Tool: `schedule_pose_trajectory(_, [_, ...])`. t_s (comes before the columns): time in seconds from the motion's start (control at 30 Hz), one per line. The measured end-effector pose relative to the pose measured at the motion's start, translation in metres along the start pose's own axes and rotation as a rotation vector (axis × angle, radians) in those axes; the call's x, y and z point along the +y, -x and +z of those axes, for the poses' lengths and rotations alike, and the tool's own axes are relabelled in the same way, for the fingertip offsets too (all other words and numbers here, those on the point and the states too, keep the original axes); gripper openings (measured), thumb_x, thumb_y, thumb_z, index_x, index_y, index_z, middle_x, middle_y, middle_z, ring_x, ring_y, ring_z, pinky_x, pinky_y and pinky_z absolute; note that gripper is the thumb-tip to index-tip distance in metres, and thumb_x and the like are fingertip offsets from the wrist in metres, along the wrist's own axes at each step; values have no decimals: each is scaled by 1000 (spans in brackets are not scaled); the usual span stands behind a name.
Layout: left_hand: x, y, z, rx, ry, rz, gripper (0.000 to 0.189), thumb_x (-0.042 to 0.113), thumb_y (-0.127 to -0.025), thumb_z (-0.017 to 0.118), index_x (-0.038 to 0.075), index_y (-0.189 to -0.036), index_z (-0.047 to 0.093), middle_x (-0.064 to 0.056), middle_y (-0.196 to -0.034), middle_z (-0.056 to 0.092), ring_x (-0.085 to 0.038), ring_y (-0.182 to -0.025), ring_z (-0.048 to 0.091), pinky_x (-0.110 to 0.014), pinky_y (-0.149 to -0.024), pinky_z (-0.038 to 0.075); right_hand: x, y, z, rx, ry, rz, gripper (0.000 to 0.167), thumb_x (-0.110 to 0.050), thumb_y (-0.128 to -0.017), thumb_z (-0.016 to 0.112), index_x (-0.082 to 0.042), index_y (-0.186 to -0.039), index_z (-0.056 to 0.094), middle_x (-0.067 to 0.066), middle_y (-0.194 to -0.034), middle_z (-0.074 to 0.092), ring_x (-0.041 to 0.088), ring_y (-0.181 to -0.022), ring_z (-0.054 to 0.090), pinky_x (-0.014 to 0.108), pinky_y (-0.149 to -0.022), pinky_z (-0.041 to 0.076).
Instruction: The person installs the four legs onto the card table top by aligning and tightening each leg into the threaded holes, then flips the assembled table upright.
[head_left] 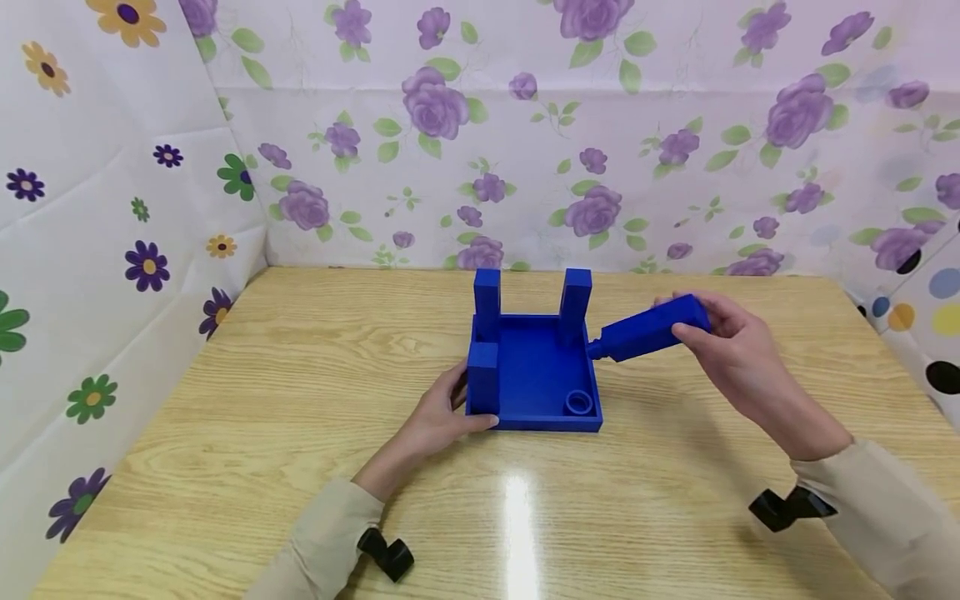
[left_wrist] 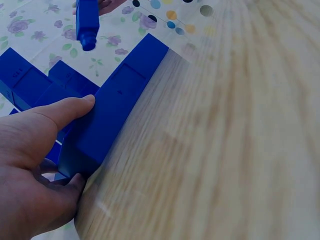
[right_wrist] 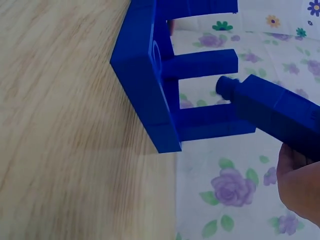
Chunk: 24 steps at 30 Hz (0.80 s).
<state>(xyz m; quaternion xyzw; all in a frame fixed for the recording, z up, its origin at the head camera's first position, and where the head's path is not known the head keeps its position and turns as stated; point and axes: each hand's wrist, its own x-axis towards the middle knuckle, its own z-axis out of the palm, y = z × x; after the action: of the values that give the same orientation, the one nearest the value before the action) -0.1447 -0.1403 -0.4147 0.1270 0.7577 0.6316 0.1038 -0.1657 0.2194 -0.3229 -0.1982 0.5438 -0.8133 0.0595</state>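
A blue square tray-like tabletop (head_left: 532, 375) lies on the wooden table with its rim up. Three blue legs stand upright in its corners, among them the near-left leg (head_left: 483, 379). At the near-right corner a round socket (head_left: 578, 403) shows bare. My left hand (head_left: 438, 417) grips the tabletop's near-left corner, thumb on the front rim and fingers on the left side. In my right hand (head_left: 738, 346) is a loose blue leg (head_left: 648, 329), pinched at its far end. Its narrow threaded-looking tip points left, tilted down towards the tabletop's right side, apart from the socket.
The wooden table (head_left: 300, 358) spreads around the tabletop on all sides. A flowered cloth (head_left: 435, 167) hangs behind the table's back edge, with patterned cloths at left and right. Black wrist mounts (head_left: 386, 554) sit on both sleeves.
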Motion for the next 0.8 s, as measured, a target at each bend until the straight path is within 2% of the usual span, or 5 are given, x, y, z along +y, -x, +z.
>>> schedule_pose_trajectory(0.13, [0,0,0,-9,10,3,93,0,-80,77,8,-154,21,-13,-153,32,-29,-139,31,-44,-113,27,-1,-6,8,1,78,22,33,12,-94,52,2,-125,57,12,-119,65,20,-117,58,25,-100,43])
schedule_pose_trajectory(0.33, [3,1,0,-20,29,5,94,-1,-81,76,8,-155,19,-14,-153,30,-29,-139,30,-43,-113,27,-1,-16,20,-63,197,17,33,8,-94,56,1,-126,59,12,-118,66,19,-114,60,25,-99,44])
schedule_pose_trajectory(0.53, [3,1,0,-17,29,-5,94,-2,-81,76,9,-155,20,-13,-154,30,-29,-139,30,-43,-112,27,-2,-21,30,-101,464,65,37,-3,-94,62,-2,-130,58,6,-119,67,13,-112,60,23,-93,48])
schedule_pose_trajectory(0.67, [3,1,1,-11,28,-10,94,-1,-81,76,9,-155,20,-13,-154,30,-30,-139,30,-44,-112,28,-3,-23,36,-116,620,129,45,-10,-92,67,2,-133,55,12,-123,64,14,-108,62,26,-88,52])
schedule_pose_trajectory(0.8, [3,1,1,-8,36,-13,94,-1,-81,76,8,-155,19,-14,-154,29,-30,-139,30,-44,-112,28,-2,-26,40,-146,682,190,50,-13,-90,70,3,-135,54,19,-125,61,16,-103,65,28,-84,54])
